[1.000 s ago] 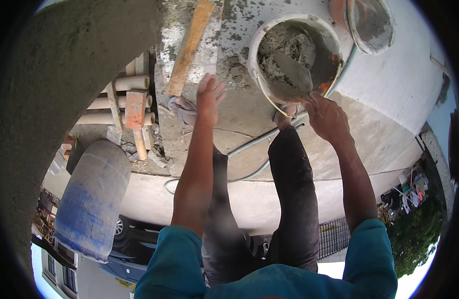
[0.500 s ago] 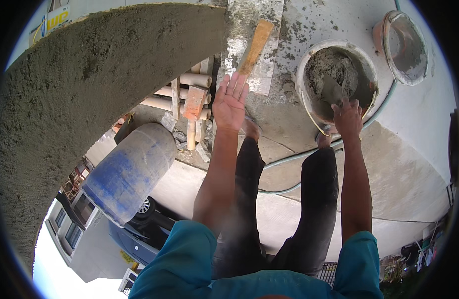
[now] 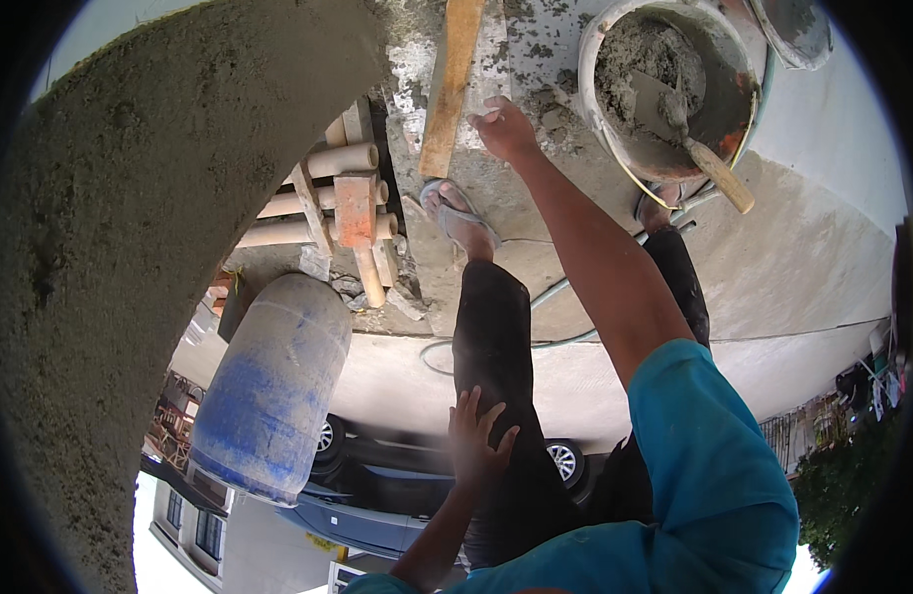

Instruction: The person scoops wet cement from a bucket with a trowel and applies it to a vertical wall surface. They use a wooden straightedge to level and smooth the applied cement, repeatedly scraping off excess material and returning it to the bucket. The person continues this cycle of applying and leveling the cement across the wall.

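My right hand (image 3: 506, 129) reaches across to the ground with its fingers curled in, just right of a long wooden strip (image 3: 451, 89). A pale bit shows at its fingertips, too small to name. Fingers spread, my left hand (image 3: 478, 436) is at my left thigh and holds nothing. A trowel (image 3: 722, 173) leans in a round bucket (image 3: 593, 79), its blade on the grey mortar (image 3: 635, 59) and its wooden handle over the rim.
A rough cement-coated wall (image 3: 130, 168) curves along the left. Beside it lie bamboo poles (image 3: 278, 203), a brick (image 3: 356, 210) and a blue barrel (image 3: 268, 386). A hose (image 3: 575, 339) crosses the floor. A second bucket (image 3: 798, 35) stands far right; a car (image 3: 377, 505) is behind me.
My right hand has let go of the trowel and moved left beside the wooden strip. My left hand has drawn back to my thigh. The view has shifted.
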Available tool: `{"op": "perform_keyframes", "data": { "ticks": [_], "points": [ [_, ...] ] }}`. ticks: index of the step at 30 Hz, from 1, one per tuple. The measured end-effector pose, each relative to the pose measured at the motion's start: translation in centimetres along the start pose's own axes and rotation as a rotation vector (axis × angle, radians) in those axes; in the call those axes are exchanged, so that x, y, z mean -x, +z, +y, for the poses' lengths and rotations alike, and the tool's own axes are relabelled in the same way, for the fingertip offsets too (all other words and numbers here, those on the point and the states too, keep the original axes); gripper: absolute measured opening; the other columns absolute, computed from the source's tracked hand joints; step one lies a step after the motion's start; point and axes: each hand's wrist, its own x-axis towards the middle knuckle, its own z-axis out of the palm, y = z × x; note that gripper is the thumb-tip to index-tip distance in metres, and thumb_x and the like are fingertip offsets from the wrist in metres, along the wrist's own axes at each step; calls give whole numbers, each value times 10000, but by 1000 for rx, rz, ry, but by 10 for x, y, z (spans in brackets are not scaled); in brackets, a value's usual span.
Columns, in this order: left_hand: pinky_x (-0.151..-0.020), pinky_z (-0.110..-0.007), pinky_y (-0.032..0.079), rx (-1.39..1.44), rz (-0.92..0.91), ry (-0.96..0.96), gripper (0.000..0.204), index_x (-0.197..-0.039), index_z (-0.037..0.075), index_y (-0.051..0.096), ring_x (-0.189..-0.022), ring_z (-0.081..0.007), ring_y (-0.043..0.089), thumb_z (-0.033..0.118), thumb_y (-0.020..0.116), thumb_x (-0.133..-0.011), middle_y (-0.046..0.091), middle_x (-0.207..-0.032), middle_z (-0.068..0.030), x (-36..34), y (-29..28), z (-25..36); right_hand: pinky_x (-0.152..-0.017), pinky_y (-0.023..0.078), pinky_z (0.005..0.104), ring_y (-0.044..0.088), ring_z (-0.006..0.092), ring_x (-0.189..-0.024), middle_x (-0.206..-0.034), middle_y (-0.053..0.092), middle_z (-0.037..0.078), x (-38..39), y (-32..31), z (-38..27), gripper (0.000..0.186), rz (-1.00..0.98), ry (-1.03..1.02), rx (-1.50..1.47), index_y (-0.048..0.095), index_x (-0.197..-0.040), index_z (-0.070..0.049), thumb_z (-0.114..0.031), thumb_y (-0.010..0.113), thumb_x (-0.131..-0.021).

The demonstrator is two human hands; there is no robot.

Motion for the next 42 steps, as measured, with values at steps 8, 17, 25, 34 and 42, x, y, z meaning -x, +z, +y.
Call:
{"op": "perform_keyframes", "data": {
  "ticks": [8, 17, 25, 34, 42],
  "points": [
    [-1092, -529, 389, 160, 46, 7, 364, -1174, 133, 678, -1351, -373, 468, 200, 771, -829, 533, -1424, -126, -26, -25, -60, -772, 544, 363, 644, 205, -939, -1014, 628, 114, -44, 67, -6, 500, 146, 49, -451, 513, -1184, -45, -276, 807, -854],
    [-1020, -448, 453, 83, 20, -129, 282, -1117, 167, 708, -1249, -273, 552, 226, 747, -844, 611, -1332, -32, -58, -24, -64, -891, 534, 377, 681, 244, -1012, -1130, 718, 138, -73, 67, -101, 547, 86, -131, -629, 614, -1364, -93, -338, 746, -893],
    [-1007, -441, 467, 107, 36, -125, 245, -1082, 159, 724, -1207, -270, 584, 203, 740, -841, 644, -1284, -20, -71, -45, -64, -1029, 473, 389, 622, 310, -1217, -1330, 639, 184, -108, 78, -128, 516, 193, -134, -518, 622, -1365, -117, -344, 709, -910],
    [-991, -442, 481, 92, 45, -119, 236, -1079, 140, 726, -1188, -276, 594, 193, 725, -849, 658, -1260, -27, -76, -57, -62, -975, 506, 401, 676, 320, -1102, -1219, 693, 191, -84, 71, -146, 526, 169, -65, -403, 654, -1309, -68, -387, 707, -895],
    [-1018, -435, 468, 82, 27, -89, 243, -1107, 93, 679, -1170, -317, 582, 157, 710, -875, 650, -1247, -107, -76, -52, -55, -902, 528, 375, 699, 298, -1027, -1070, 727, 186, -7, 64, -162, 522, 157, -156, -505, 657, -1297, -54, -378, 706, -891]
  ]
}}
